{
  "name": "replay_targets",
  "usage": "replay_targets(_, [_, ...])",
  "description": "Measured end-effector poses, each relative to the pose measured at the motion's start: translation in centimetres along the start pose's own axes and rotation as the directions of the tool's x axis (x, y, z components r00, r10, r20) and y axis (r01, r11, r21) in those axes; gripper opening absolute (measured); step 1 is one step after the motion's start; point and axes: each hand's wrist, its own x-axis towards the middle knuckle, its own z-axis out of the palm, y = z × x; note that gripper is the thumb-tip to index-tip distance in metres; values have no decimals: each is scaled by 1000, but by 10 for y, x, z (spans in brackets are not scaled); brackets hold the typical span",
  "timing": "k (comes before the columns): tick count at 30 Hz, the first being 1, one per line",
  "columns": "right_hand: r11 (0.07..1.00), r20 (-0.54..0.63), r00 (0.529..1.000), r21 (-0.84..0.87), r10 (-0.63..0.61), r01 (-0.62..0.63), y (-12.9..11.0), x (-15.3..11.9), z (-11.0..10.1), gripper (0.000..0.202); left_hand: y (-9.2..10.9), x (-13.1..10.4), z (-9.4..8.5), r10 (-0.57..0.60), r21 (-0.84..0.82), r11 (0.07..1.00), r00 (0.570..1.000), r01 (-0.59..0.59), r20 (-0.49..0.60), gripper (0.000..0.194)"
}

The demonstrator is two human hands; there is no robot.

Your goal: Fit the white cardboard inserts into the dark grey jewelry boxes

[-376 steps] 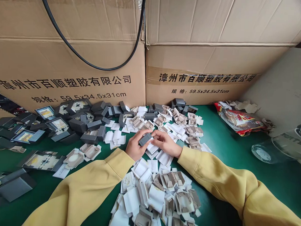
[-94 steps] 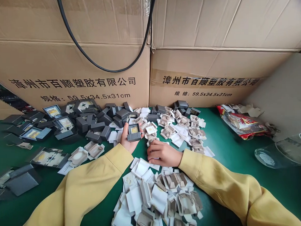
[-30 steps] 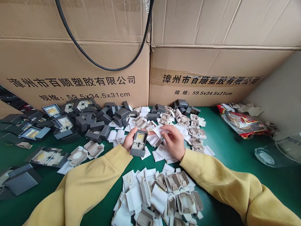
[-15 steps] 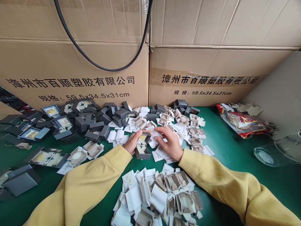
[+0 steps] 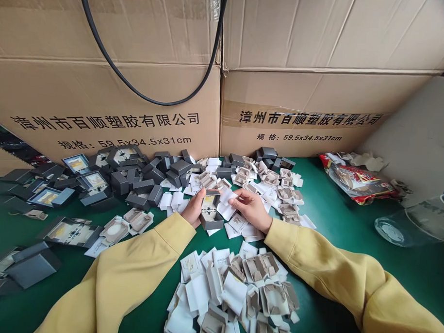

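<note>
In the middle of the head view, my left hand [image 5: 193, 210] grips the left side of an open dark grey hinged box [image 5: 211, 218]. The box has a pale, gold-printed lining and a hinge across its middle. Close to its right side, my right hand [image 5: 253, 210] pinches a small white card [image 5: 227, 197] between thumb and fingers. White cards and folded inserts [image 5: 242, 225] lie on the table just below and behind my right hand. Nearer to me is a heap of white cards and grey-brown cardboard inserts [image 5: 232, 288].
Many dark boxes [image 5: 141, 185] are piled at the back left of the green table [image 5: 336, 229]. Large brown cartons [image 5: 304, 96] stand behind, a black cable [image 5: 166, 103] hanging before them. A red plastic packet [image 5: 356, 178] and a clear jug [image 5: 412, 224] sit at right.
A white card now shows clearly in my right hand, whose fingers have closed on it beside the box. My left hand still holds the box, which has turned slightly more toward me.
</note>
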Motion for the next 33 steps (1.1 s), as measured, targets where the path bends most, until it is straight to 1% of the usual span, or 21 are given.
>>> replay_targets(3, [1000, -81, 997, 20, -2, 3, -4, -1, 1, 28, -1, 2, -1, 17, -37, 999, 1000, -18, -26, 48])
replay_targets(7, [1000, -180, 983, 9, -25, 27, -8, -1, 1, 30, 0, 3, -1, 122, -105, 986, 990, -130, -76, 45])
replay_targets(9, [999, -221, 974, -12, -41, 40, -9, 0, 1, 30, 3, 2, 0, 147, -139, 978, 987, -154, -59, 46])
replay_targets(12, [1000, -236, 972, -17, -14, 10, -9, 1, 1, 33, 7, -3, 3, 118, -212, 971, 992, -108, 37, 50])
replay_targets(16, [999, -223, 975, 39, 27, -19, -8, 2, 1, 35, 6, -8, 6, 35, -264, 965, 987, 7, 154, 49])
replay_targets(19, [997, -195, 980, 75, 47, -32, -4, 2, 1, 34, 1, -8, 5, -23, -210, 975, 979, 66, 202, 53])
replay_targets(22, [998, -168, 985, 61, 31, -21, 0, 2, 0, 30, -3, -6, 2, -39, -141, 988, 977, 70, 211, 58])
replay_targets(24, [1000, -164, 986, 9, -9, 11, 2, 1, -1, 26, -4, -5, 3, -39, -110, 992, 980, 62, 195, 60])
replay_targets(25, [998, -166, 985, -44, -46, 39, 1, 0, -1, 24, -4, -5, 4, -42, -98, 993, 982, 61, 185, 60])
replay_targets(27, [971, -171, 972, -204, -160, 124, -2, -2, -1, 21, -3, -6, 7, -53, -79, 995, 982, 68, 180, 57])
replay_targets(28, [940, -161, 959, -290, -234, 181, -5, -4, -1, 20, -3, -7, 8, -65, -72, 994, 980, 80, 186, 56])
replay_targets(30, [858, -105, 923, -418, -371, 298, -11, -7, -1, 18, -3, -9, 9, -85, -62, 993, 976, 99, 202, 54])
replay_targets(33, [760, 49, 872, -468, -487, 451, -16, -11, 0, 15, -5, -10, 9, -63, -27, 997, 978, 69, 199, 51])
